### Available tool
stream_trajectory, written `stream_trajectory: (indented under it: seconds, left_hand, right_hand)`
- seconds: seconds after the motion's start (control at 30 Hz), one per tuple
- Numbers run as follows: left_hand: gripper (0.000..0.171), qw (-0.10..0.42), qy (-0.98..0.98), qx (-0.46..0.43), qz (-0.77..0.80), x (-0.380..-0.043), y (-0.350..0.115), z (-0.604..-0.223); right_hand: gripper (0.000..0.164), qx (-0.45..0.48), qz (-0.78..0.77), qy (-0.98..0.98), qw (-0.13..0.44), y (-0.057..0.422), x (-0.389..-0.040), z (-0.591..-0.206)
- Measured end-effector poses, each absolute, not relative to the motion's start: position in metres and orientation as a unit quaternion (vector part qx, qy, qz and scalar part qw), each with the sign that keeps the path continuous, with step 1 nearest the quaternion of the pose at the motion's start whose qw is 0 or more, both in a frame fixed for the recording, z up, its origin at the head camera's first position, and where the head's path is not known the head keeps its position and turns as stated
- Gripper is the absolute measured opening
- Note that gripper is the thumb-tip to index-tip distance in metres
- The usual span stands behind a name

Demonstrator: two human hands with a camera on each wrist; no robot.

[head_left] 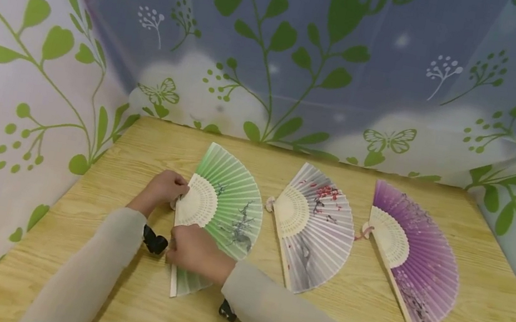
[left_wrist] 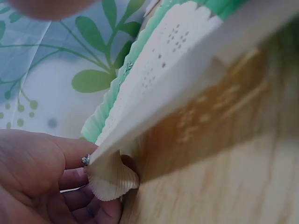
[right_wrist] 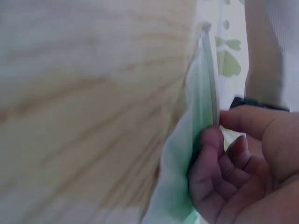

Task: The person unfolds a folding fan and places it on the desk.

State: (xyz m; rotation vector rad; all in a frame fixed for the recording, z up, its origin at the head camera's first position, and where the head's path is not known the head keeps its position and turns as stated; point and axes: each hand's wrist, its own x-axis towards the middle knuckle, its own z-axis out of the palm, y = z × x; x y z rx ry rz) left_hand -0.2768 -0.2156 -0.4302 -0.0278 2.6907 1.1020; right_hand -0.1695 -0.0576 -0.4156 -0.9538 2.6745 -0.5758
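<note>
A green folding fan (head_left: 237, 203) lies spread on the left of the table, its pale pierced ribs toward the left. At its pivot, my left hand (head_left: 165, 188) grips the gathered rib ends; in the left wrist view a small metal rivet shows beside the thumb of the left hand (left_wrist: 42, 177). Lower down, my right hand (head_left: 197, 251) pinches the near outer stick, covering part of the fan. The right wrist view shows thumb and fingers of the right hand (right_wrist: 238, 163) on either side of that stick, pale green cloth (right_wrist: 175, 158) hanging from it.
To the right lie a white-grey fan (head_left: 312, 231) with red blossoms and a purple fan (head_left: 425, 255), both spread. A pink tassel cord (head_left: 364, 232) hangs at the purple fan's pivot. Leaf-printed cloth (head_left: 275, 51) surrounds the wooden table (head_left: 473, 307) behind and at both sides.
</note>
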Motion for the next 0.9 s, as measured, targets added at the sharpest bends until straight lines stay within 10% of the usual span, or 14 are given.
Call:
stream_trajectory:
  seconds: [0.53,0.9]
  left_hand:
    - [0.022,0.076,0.935,-0.016,0.346,-0.270,-0.205,-0.432]
    - [0.052,0.089,0.951,-0.009,0.295,-0.263,-0.201,-0.415]
  right_hand:
    - [0.029,-0.283,-0.404,0.837,0.237,-0.036,-0.187,-0.420]
    - [0.023,-0.298,-0.398,0.853,0.161,0.010,-0.205,-0.390]
